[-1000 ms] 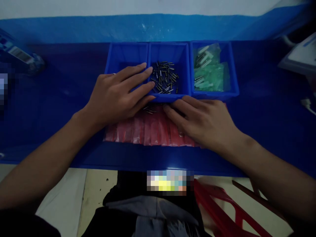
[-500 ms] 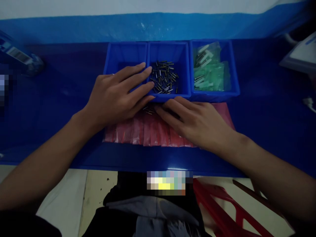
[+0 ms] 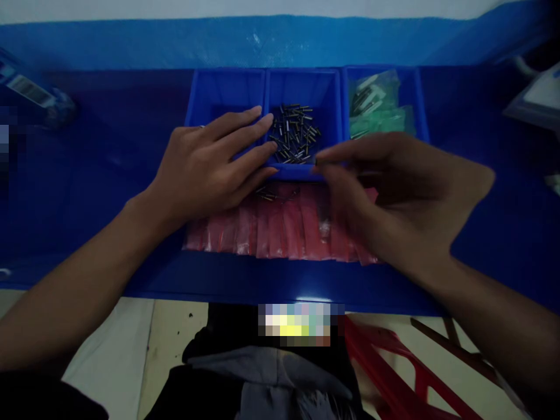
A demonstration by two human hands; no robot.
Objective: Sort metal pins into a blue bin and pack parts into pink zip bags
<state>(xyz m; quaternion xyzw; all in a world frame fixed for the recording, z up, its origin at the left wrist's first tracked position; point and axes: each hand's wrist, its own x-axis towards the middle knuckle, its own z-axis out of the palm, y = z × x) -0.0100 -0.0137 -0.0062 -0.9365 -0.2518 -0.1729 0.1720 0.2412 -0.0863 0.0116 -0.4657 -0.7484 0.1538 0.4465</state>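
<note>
Metal pins (image 3: 297, 134) are heaped in the middle blue bin (image 3: 291, 171), left of the right hand (image 3: 406, 186), long axes pointing every way. The left hand (image 3: 210, 163) is nearer, spread over the bin's left wall. Loose pins (image 3: 266, 193) are scattered over pink bags (image 3: 273, 233). One small dark piece (image 3: 317, 163) (axis too blurred to tell) is pinched by right thumb and forefinger.

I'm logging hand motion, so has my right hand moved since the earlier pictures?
Yes: your right hand has moved rightward and up the picture, judged against the middle blue bin.
</note>
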